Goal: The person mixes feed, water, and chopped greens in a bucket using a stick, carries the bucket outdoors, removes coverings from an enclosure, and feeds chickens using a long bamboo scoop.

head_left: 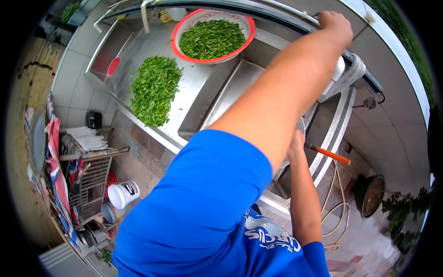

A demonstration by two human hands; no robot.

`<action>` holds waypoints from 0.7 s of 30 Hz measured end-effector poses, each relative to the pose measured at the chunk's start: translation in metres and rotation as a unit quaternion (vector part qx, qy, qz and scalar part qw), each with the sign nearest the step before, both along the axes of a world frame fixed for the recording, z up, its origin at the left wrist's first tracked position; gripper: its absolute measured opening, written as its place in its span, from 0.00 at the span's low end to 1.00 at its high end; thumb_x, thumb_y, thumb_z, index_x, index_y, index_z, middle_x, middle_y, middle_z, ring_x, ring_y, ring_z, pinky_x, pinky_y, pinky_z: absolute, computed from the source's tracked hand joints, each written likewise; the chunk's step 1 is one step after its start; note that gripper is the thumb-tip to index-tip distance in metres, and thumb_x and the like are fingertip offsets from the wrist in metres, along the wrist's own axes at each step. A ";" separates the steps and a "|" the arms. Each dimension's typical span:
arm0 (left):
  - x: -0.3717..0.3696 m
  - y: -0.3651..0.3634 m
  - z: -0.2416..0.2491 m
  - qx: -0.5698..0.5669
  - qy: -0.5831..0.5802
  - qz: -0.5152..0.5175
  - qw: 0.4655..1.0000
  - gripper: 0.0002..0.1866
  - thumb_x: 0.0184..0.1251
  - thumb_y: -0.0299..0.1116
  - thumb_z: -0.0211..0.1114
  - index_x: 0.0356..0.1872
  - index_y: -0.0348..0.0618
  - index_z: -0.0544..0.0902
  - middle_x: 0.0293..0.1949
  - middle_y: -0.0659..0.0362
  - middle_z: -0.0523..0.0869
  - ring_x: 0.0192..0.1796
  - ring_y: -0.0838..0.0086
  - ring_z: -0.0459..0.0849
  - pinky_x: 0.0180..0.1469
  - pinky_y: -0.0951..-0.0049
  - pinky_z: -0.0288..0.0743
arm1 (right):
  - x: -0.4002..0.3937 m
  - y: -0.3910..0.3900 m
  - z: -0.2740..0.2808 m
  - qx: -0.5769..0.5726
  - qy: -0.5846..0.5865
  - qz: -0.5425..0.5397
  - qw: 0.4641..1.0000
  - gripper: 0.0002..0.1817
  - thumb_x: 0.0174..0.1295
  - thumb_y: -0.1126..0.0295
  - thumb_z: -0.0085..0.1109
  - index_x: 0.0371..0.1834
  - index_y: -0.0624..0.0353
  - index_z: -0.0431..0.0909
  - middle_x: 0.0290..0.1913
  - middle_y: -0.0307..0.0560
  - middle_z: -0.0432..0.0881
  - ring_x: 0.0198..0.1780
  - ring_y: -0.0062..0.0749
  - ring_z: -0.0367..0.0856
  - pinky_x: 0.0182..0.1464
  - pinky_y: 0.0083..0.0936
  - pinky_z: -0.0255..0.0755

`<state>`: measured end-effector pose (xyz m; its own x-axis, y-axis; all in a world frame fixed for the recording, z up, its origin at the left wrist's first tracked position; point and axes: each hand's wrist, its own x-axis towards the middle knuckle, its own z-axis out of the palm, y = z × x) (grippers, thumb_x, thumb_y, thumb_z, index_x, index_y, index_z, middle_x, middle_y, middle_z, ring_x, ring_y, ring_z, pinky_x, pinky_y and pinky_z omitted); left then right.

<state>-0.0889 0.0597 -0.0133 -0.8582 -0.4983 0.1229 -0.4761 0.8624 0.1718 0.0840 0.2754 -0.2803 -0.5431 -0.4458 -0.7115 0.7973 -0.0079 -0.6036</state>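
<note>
Head view shows hands (336, 24) apart, the right (296, 142) near an orange handle (333, 155)

The shirt (184, 184) is blue; the basin's rim (174, 40) is red.

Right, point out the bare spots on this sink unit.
The steel drainboard is bare between the chopped greens and the adjoining basin, below the red-rimmed bowl, and again between greens and red scoop. That basin's visible part looks bare. It's crowded around the right hand.
</note>
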 end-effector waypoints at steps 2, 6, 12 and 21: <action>-0.001 -0.003 0.002 0.012 0.009 0.019 1.000 0.19 0.68 0.40 0.64 0.59 0.55 0.88 0.58 0.59 0.89 0.62 0.62 0.87 0.57 0.57 0.78 | 0.007 0.002 0.008 -0.055 0.002 -0.008 0.998 0.18 0.80 0.63 0.45 0.48 0.73 0.72 0.38 0.65 0.84 0.37 0.48 0.87 0.35 0.32 0.80; 0.003 0.001 -0.010 0.042 -0.021 0.020 0.999 0.19 0.67 0.40 0.66 0.58 0.55 0.89 0.56 0.60 0.90 0.59 0.65 0.88 0.54 0.58 0.78 | 0.006 0.005 -0.025 -0.017 -0.052 0.027 0.998 0.15 0.78 0.67 0.46 0.48 0.74 0.72 0.39 0.65 0.83 0.37 0.50 0.86 0.35 0.32 0.80; 0.010 0.003 -0.005 0.143 -0.018 0.066 0.987 0.23 0.60 0.44 0.70 0.57 0.49 0.88 0.58 0.55 0.88 0.62 0.64 0.86 0.58 0.59 0.76 | 0.001 0.009 -0.037 -0.001 -0.010 0.030 0.999 0.12 0.74 0.74 0.48 0.50 0.77 0.72 0.40 0.64 0.83 0.39 0.50 0.86 0.39 0.39 0.85; 0.030 0.005 0.002 0.296 0.094 0.110 0.944 0.27 0.76 0.54 0.57 0.64 0.47 0.84 0.69 0.50 0.81 0.71 0.53 0.78 0.69 0.56 0.75 | 0.005 0.009 -0.035 0.042 0.008 0.053 0.998 0.13 0.76 0.73 0.47 0.50 0.77 0.74 0.45 0.65 0.82 0.43 0.51 0.86 0.44 0.42 0.87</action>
<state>-0.0594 0.0642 -0.0110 -0.7172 -0.6907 -0.0928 -0.5445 0.4724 0.6931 0.0889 0.2848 -0.3153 -0.5083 -0.4410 -0.7397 0.7808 0.1264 -0.6119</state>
